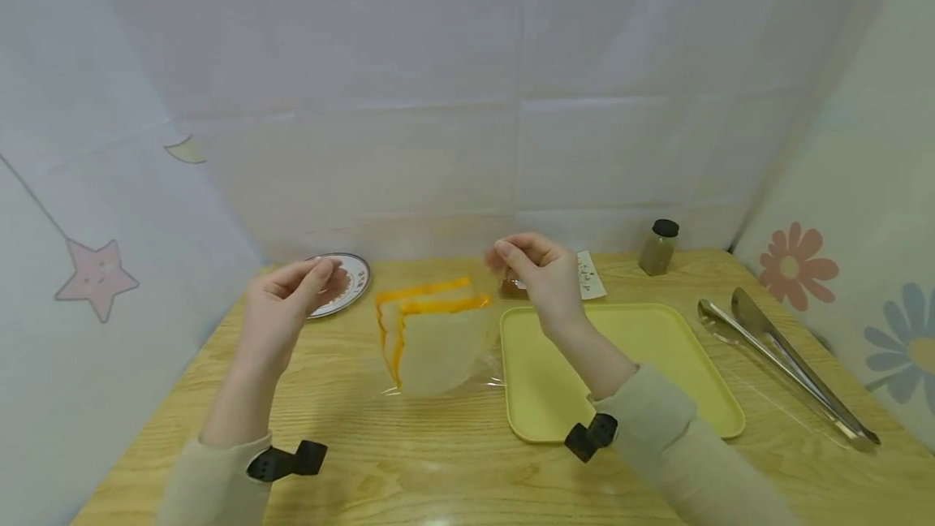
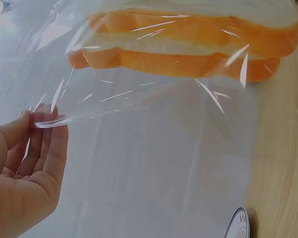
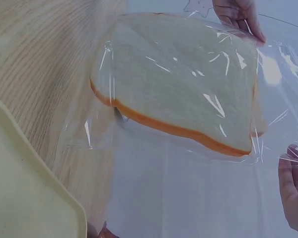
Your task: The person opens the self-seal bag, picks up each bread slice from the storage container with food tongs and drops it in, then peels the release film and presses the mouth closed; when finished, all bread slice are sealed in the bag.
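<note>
Over the table (image 1: 438, 469), between two raised hands, a clear bag (image 2: 159, 109) is hanging, and two bread slices (image 1: 441, 343) are sitting inside it, the front one partly covering the other. The left hand (image 1: 281, 299) is pinching one side of the bag between thumb and fingers, the fingers curving loosely. The right hand (image 1: 544, 270) is pinching the other side in the same way, its fingers bending towards the thumb. Behind the left hand, a plate (image 1: 356, 274) is lying partly hidden; behind the right, a card (image 1: 590, 276) is showing. A yellow tray (image 1: 628, 372) is lying below the right forearm, tongs (image 1: 774, 364) are resting beyond its right edge, and a jar (image 1: 659, 250) is standing near the wall.
</note>
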A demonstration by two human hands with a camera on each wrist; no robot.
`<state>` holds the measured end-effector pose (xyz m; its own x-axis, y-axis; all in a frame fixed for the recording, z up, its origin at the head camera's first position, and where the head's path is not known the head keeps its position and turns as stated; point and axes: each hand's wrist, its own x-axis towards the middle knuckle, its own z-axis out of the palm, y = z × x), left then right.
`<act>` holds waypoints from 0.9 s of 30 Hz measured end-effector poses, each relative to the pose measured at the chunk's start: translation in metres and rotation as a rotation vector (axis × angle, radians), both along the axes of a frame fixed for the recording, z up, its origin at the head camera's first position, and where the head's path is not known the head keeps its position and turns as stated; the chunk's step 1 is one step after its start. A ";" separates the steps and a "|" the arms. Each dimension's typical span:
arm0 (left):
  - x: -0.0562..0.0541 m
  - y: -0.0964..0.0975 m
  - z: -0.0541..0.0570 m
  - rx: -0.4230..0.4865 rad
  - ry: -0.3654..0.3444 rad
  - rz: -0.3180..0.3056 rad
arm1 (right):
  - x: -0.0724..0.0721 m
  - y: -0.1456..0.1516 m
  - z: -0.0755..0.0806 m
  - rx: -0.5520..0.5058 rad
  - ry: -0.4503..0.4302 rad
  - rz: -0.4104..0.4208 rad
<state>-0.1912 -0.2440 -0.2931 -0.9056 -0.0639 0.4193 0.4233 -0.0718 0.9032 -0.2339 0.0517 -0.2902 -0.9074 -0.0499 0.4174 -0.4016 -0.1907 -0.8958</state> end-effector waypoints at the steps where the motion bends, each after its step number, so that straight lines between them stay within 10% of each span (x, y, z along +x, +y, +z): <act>1: 0.001 0.000 0.000 0.001 0.000 0.008 | 0.001 0.000 0.000 0.012 0.002 0.000; 10: 0.011 0.004 -0.007 0.034 0.026 0.074 | 0.007 -0.007 -0.010 0.035 -0.039 -0.050; 27: 0.019 -0.006 -0.017 0.025 -0.093 -0.070 | 0.023 -0.011 -0.036 -0.081 -0.106 -0.016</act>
<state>-0.1719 -0.2499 -0.3102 -0.9430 -0.0091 0.3327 0.3313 -0.1214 0.9357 -0.2107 0.0406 -0.3258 -0.9471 -0.0053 0.3209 -0.3087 -0.2586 -0.9153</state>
